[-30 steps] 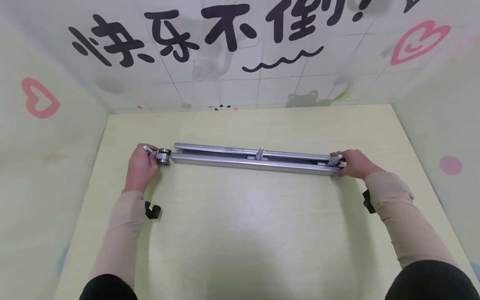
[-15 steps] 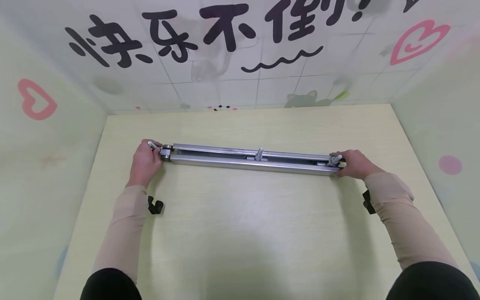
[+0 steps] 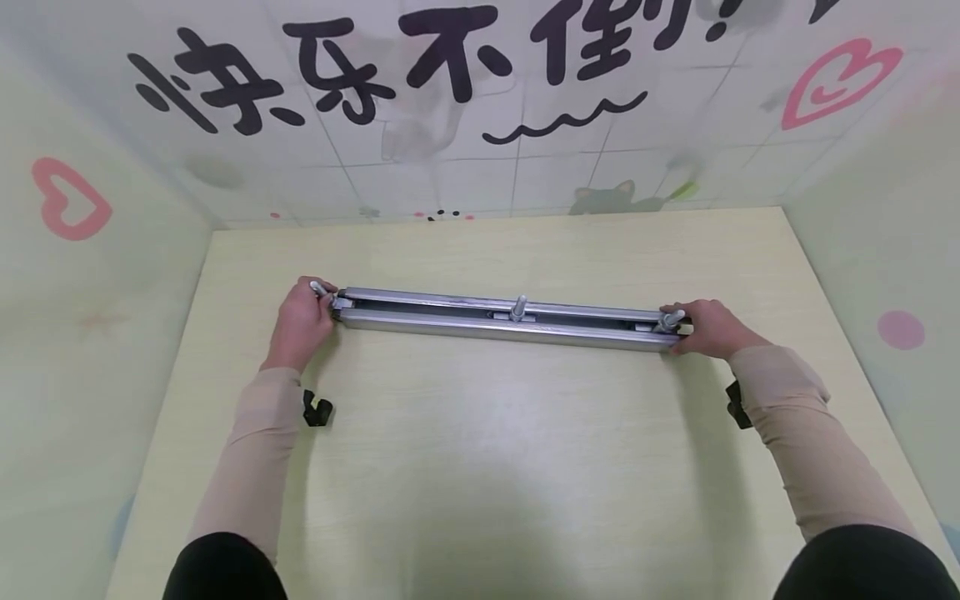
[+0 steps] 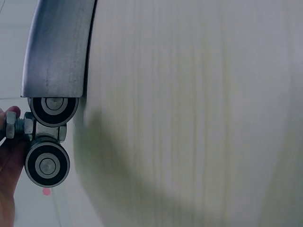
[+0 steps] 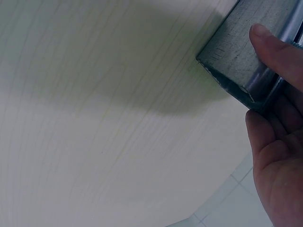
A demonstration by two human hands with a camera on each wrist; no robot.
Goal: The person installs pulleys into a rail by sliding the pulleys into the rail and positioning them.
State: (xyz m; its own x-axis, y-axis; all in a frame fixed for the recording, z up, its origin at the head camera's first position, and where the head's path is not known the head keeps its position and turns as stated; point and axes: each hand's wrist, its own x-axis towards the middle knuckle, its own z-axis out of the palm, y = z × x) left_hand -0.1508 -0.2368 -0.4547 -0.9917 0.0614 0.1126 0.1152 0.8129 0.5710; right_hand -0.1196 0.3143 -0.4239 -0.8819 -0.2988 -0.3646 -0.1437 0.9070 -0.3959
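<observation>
A metal channel rail [image 3: 465, 330] lies across the table with its slot facing up. My left hand [image 3: 302, 327] holds a roller trolley [image 4: 47, 165] by its threaded bolt at the rail's left end. In the left wrist view one wheel pair is partly inside the rail [image 4: 59, 52], while the other sits outside. A second trolley's bolt [image 3: 519, 307] stands up from the slot near mid-length. Another bolt [image 3: 672, 319] rises near the right end. There my right hand [image 3: 708, 327] grips the rail end, with the thumb [image 5: 272, 47] on its side.
The pale wooden table [image 3: 495, 467] is bounded by a printed back wall [image 3: 420, 183] and side walls. Black wrist mounts [image 3: 318, 410] hang at both forearms.
My left hand has moved right, bringing the roller trolley from beside the rail into its left end. The right hand and rail have stayed in place.
</observation>
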